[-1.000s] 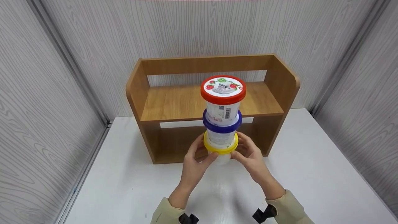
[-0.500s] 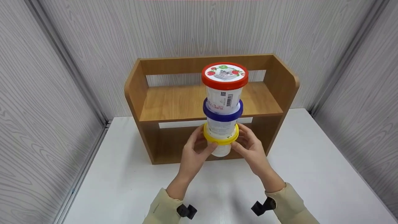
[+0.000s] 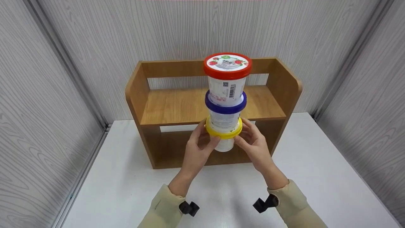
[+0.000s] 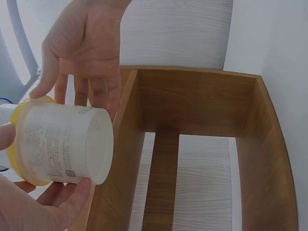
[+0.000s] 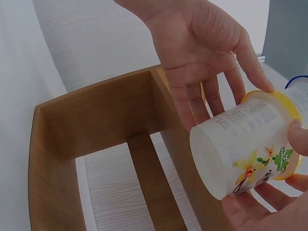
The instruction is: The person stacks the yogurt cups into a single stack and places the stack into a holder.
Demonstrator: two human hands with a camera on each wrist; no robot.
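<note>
Three white tubs are stacked upright in the head view. At the bottom is a tub with a yellow lid (image 3: 224, 144), then one with a blue lid (image 3: 225, 119), and on top one with a red lid (image 3: 226, 90) showing strawberries. My left hand (image 3: 196, 151) holds the yellow-lidded tub from the left, thumb at its front. From the other side my right hand (image 3: 257, 149) grips the same tub, its rear fingers partly hidden. In the right wrist view the tub's wall (image 5: 245, 139) bears a yellow flower print, and its bare base shows.
Behind the stack stands a two-level wooden shelf (image 3: 177, 103) with raised side panels. The stack overlaps its upper board in the head view. White tabletop (image 3: 316, 164) lies around it, with grey wood-grained walls (image 3: 177, 28) at the back and sides.
Both hands have raised the stack steadily. The red lid now reaches past the shelf's top back rail, and the lowest tub's base shows against the lower compartment.
</note>
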